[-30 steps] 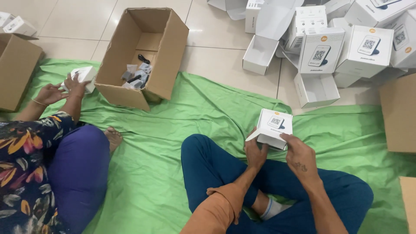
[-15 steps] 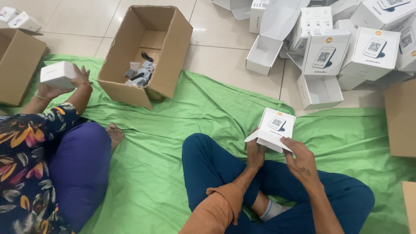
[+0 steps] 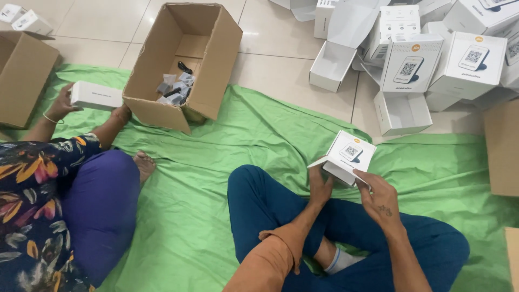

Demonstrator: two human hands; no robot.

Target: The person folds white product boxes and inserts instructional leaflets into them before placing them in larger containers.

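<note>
I see both of my hands in front of my crossed legs, above the green cloth [image 3: 216,162] that is spread on the tiled floor [image 3: 281,75]. Between them I hold a small white cardboard box with a picture of a dark device on its top [image 3: 350,157]. It is tilted, with its far right corner higher. My left hand [image 3: 320,186] is under the box at its left side, the fingers closed up against the bottom near a white flap that stands open to the left. My right hand [image 3: 380,197] grips the near right edge, the fingers narrow around that edge, thumb on top.

To my left sits another person in a flowered top and purple trousers. This person's hands hold a plain white rectangular box [image 3: 96,95] just beside a large open brown cardboard carton [image 3: 216,59], which stands partly on the cloth and partly on the floor. Inside the carton lie some small grey and black parts [image 3: 174,89]. A second brown carton [image 3: 24,75] stands at the far left.

At the top right of the floor there is a pile of white boxes of the same kind [image 3: 432,59], some shut and some open and empty. One more brown carton [image 3: 503,146] is at the right edge.
</note>
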